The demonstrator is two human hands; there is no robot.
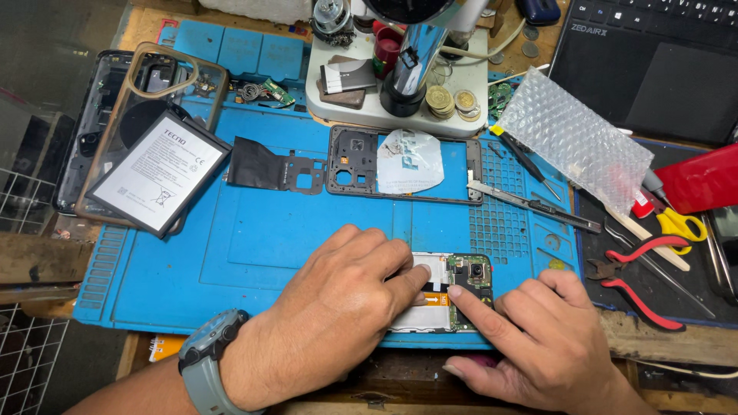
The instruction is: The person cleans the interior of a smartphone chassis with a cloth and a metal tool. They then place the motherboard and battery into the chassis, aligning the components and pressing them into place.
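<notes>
An opened phone body (453,288) with a green circuit board and an orange flex strip lies at the front edge of the blue work mat (254,230). My left hand (338,307) rests flat over its left part, forefinger pressing near the orange strip. My right hand (538,338) lies beside it, its forefinger tip touching the circuit board just below the camera module. A grey watch (207,369) is on my left wrist. Most of the phone's lower part is hidden under my left hand.
A black phone frame (403,165) with a torn white sheet lies mid-mat, a black shield piece (269,169) to its left. A battery (157,169) rests on clear cases at far left. A microscope base (392,92), bubble wrap (576,138), tweezers (530,204), red pliers (638,284) and yellow scissors (680,227) stand right.
</notes>
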